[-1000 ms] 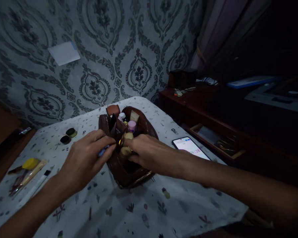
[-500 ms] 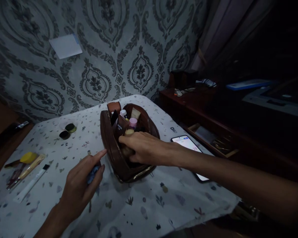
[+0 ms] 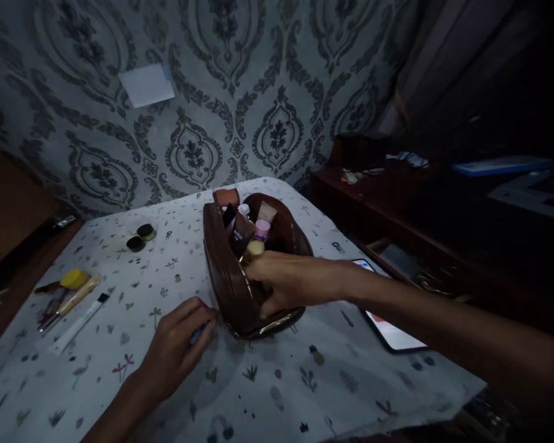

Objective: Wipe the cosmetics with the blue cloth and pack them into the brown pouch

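Note:
A brown zippered toiletry bag (image 3: 226, 283) stands unzipped on the patterned tablecloth. Inside it are a dark brown tube (image 3: 242, 234), a jar with a pink lid (image 3: 262, 230), a beige tube (image 3: 266, 212) and a round pale-topped item (image 3: 255, 248). My right hand (image 3: 284, 277) reaches down into the bag with bent fingers; the bag hides the fingertips and anything in them. At the bag's near left corner, my left hand (image 3: 184, 332) is closed with its fingertips by the leather. A small blue thing (image 3: 196, 333) shows between its thumb and fingers.
Several brushes (image 3: 80, 323) and a yellow sponge (image 3: 74, 279) lie on the left. Behind them are two small dark-topped round pots (image 3: 141, 239). A lit phone (image 3: 392, 329) rests under my right forearm, beside an open drawer (image 3: 406, 261).
My left hand has moved in to the bag's near corner and its fingers have closed. Inside the bag, my right hand has shifted slightly. The camera view has turned a little left.

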